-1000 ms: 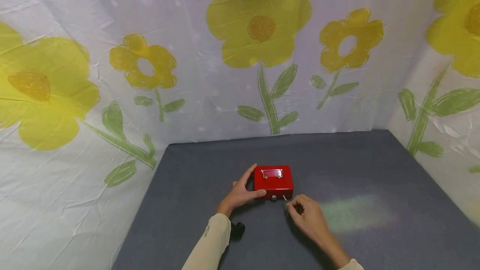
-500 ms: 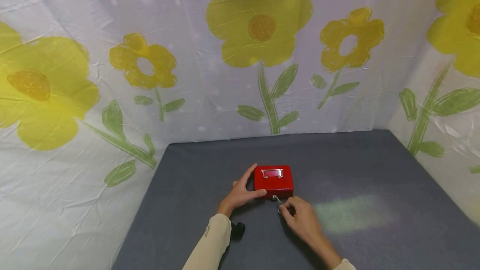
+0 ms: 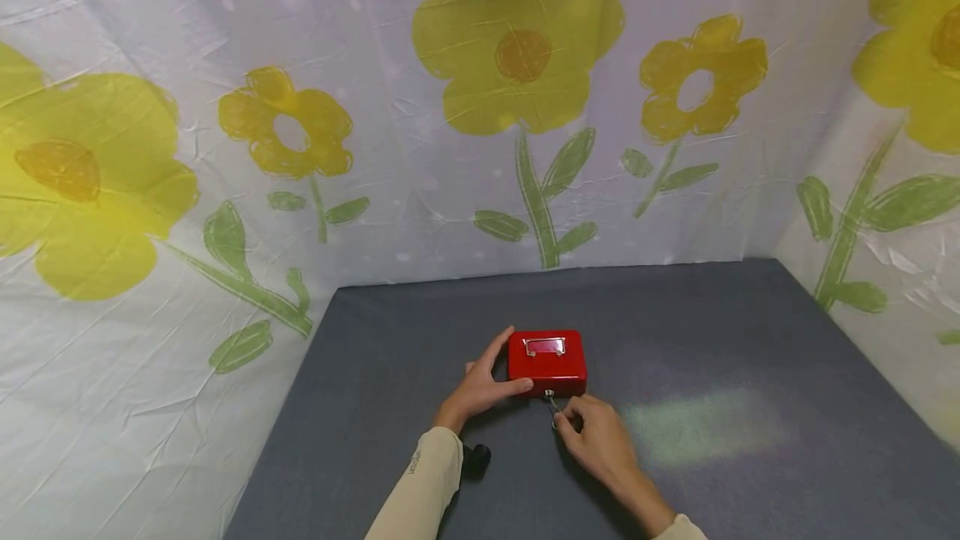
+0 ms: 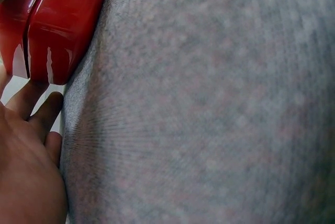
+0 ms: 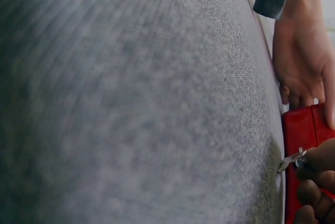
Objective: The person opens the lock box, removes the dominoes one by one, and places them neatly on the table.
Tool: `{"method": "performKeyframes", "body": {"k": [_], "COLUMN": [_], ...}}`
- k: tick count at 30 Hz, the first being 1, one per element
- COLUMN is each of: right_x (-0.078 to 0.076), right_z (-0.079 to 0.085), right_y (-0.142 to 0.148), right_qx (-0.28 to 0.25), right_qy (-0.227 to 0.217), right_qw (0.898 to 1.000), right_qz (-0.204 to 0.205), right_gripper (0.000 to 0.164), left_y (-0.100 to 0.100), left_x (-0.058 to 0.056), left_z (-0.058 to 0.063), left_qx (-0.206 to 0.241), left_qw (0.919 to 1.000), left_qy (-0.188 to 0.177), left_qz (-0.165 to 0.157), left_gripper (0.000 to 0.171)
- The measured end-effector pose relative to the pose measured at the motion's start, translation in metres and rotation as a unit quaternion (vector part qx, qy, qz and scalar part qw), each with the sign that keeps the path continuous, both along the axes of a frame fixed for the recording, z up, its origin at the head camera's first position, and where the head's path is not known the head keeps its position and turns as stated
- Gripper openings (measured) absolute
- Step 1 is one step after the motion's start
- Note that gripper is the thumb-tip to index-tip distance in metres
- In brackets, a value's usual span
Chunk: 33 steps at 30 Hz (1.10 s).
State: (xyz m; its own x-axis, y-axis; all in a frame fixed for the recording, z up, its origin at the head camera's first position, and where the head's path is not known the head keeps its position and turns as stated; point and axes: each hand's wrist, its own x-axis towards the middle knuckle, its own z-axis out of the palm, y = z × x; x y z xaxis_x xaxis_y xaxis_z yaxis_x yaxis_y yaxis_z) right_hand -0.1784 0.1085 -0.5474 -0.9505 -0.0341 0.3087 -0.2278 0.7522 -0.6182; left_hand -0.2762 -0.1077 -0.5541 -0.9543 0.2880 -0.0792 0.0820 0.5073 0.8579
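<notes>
A small red cash box (image 3: 546,372) with a folding metal handle (image 3: 545,347) on its lid sits closed on the dark table. My left hand (image 3: 480,390) braces its left side, thumb laid over the front edge and fingers stretched along the side; in the left wrist view the fingers of that hand (image 4: 29,150) touch the box end (image 4: 57,35). My right hand (image 3: 597,437) pinches a small key at the lock (image 3: 549,394) on the front. A second metal key (image 5: 289,161) hangs beside the fingers in the right wrist view. How deep the pinched key sits is hidden.
Dark grey cloth covers the table (image 3: 675,315). A flower-printed curtain (image 3: 420,190) rises behind it and at both sides. A black device (image 3: 476,461) is worn under the left wrist. A pale light patch (image 3: 712,427) falls on the cloth at right.
My right hand has moved left with the key, from the box's front right corner to the lock. My left hand and the cash box have stayed in place.
</notes>
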Motion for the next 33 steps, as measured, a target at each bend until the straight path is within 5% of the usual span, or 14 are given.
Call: {"method": "performKeyframes", "body": {"k": [33], "right_x": [-0.0029], "right_z": [0.0025], "right_y": [-0.0085], "right_qx": [0.025], "right_qy": [-0.025], "right_qw": [0.999], "right_qz": [-0.014], "right_gripper": [0.024], "left_y": [-0.0010], "left_x": [0.0008], "left_z": [-0.0012], "left_qx": [0.009], "left_qw": [0.9999], "left_qy": [-0.005], "left_qz": [0.001], "left_gripper": [0.091]}}
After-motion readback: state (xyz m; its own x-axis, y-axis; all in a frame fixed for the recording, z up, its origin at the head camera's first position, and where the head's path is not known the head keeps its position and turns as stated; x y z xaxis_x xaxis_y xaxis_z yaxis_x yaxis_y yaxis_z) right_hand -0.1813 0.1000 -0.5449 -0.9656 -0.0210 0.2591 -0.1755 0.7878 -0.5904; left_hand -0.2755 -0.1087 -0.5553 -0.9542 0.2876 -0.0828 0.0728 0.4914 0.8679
